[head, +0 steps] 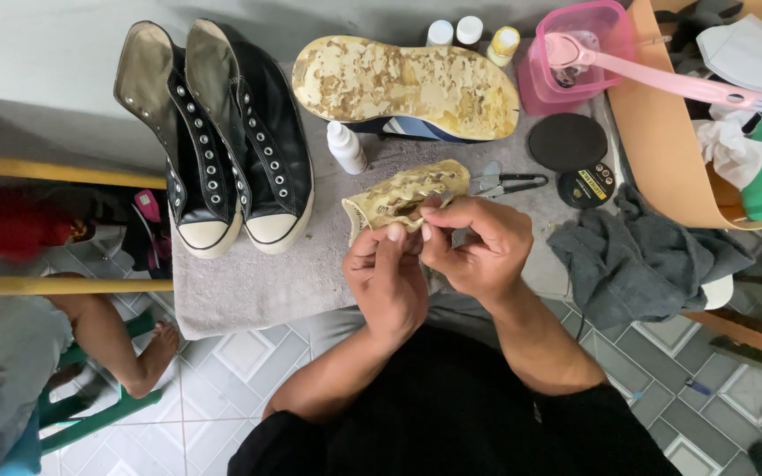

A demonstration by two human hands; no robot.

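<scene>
At the worktop's (249, 291) near edge, left hand (387, 282) and right hand (476, 247) both pinched a cracked, yellowed sole piece (403, 192); black high-top sneakers (222, 132) stood alongside, upturned crumbling sole (403, 86) behind.

Both my hands meet at the near edge of the table (249, 291), my left hand (387, 282) beside my right hand (478, 247), pinching the sole piece (403, 194) between them. Behind it lies the upturned shoe (407, 86), bottles (469, 32) beyond. The pair of high-tops (222, 141) sits left. Scissors (504, 183), lids (568, 143) and cloth (637, 256) lie right; the brush (663, 81) rests on the tub (575, 53).
</scene>
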